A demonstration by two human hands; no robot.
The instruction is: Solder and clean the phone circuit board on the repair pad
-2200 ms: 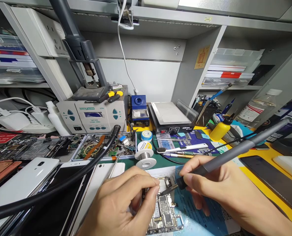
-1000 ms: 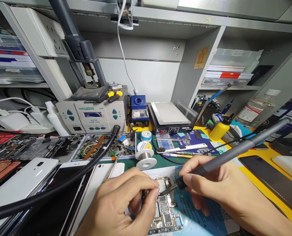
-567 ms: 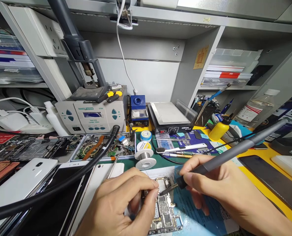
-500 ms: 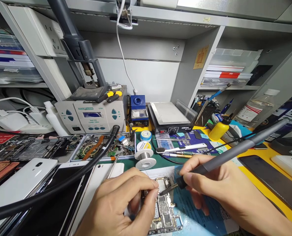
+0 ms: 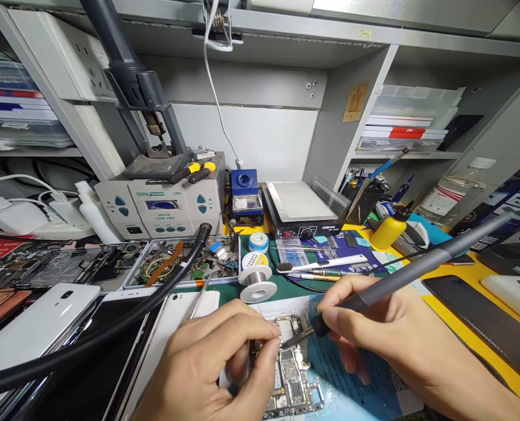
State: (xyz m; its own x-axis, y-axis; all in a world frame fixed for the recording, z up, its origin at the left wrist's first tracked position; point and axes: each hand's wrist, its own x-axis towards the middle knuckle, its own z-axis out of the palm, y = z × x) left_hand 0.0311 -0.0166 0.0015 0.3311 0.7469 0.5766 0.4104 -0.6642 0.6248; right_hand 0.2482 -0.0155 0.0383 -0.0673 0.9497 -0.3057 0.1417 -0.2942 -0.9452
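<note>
My right hand (image 5: 367,333) grips a soldering iron (image 5: 400,275) with a dark grey handle, slanting down to the left. Its metal tip meets the upper part of a phone circuit board (image 5: 295,374), close to my left fingertips. My left hand (image 5: 216,362) is closed in a pinch over the board's left side. What its thumb and forefinger hold, if anything, is too small to make out. The hand covers part of the board, which lies on a white and blue printed sheet (image 5: 330,374). Just behind stands a solder wire spool (image 5: 260,291).
Several phones lie at left, crossed by a thick black hose (image 5: 124,333) from the hot air station (image 5: 163,204). A tray (image 5: 128,283) of boards, a toothbrush (image 5: 330,264), a heating plate (image 5: 301,202) and a yellow bottle (image 5: 387,231) stand behind. A dark phone (image 5: 479,321) lies right.
The whole view has shifted very slightly. Both hands and the soldering iron hold almost the same pose over the board, with the tip still by my left fingertips.
</note>
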